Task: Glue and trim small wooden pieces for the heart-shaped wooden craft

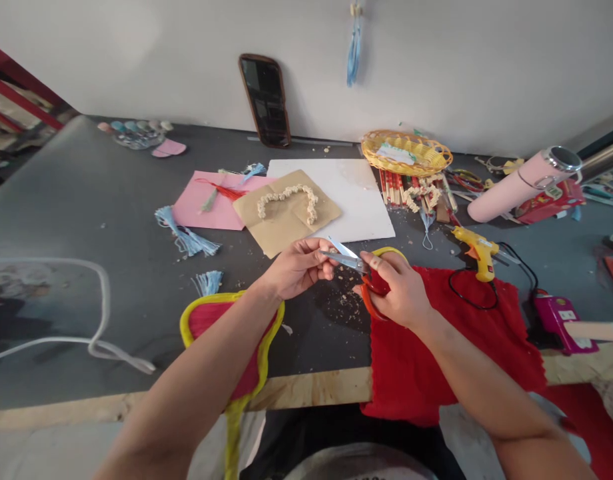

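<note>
My right hand (pixel 399 287) is closed around the orange handles of a pair of scissors (pixel 359 270), whose blades are parted and point left. My left hand (pixel 299 267) pinches something small at the blade tips; I cannot make out what it is. Both hands hover above the dark grey table (pixel 111 220), over a scatter of pale crumbs (pixel 344 303). A red cloth (pixel 436 353) lies under my right forearm. A red fan-shaped piece with yellow trim (pixel 211 320) lies under my left forearm.
Brown paper with a beaded arch (pixel 286 207) lies on a white board (pixel 359 197) beside pink paper (pixel 206 200). Blue tassels (pixel 186 237), a yellow basket (pixel 406 152), a yellow glue gun (pixel 479 253), a pink roll (pixel 521 183) and a white cord (pixel 99 320) surround them.
</note>
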Demonstrator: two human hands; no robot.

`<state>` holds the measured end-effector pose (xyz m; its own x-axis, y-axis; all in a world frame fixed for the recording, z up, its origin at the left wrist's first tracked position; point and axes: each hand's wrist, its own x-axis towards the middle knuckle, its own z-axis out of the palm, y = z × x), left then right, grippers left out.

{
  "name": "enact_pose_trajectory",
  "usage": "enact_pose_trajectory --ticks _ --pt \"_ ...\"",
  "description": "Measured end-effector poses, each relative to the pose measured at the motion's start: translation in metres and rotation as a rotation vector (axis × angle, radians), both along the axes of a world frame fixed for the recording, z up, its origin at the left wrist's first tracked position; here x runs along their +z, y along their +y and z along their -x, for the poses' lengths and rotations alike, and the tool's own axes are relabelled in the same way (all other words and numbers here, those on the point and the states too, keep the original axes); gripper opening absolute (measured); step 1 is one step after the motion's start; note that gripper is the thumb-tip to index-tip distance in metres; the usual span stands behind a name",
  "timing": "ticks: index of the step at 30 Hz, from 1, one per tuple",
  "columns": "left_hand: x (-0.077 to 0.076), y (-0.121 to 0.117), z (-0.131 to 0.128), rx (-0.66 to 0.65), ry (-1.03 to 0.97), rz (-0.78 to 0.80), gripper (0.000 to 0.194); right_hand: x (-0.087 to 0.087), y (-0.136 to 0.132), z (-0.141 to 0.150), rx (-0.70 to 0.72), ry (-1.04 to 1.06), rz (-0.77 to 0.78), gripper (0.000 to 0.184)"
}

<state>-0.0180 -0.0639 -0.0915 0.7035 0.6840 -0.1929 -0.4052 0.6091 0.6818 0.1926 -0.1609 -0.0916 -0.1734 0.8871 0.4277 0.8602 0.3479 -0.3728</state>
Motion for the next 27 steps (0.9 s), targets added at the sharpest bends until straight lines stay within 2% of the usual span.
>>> enact_pose_trajectory --ticks 12,16,20,27 --pt "-0.0007 -0.0004 0.0003 0.009 0.003 0.009 0.014 -0.0054 0.0021 0.0009 0.003 -0.05 -0.072 0.046" --pt "0.0008 -0.0005 0.0004 -0.01 -0.011 0.015 0.015 -0.0045 0.001 0.0002 0.002 0.018 -0.023 0.051" --pt "0.0026 0.0003 -0.0002 0.045 -0.012 0.003 0.017 -0.0045 0.0011 -0.0027 -0.019 0.137 0.035 0.055" --pt "0.0042 0.0009 -0.002 0.103 -0.014 -0.044 0.018 -0.0047 0.0005 0.0006 -0.003 0.139 0.046 0.056"
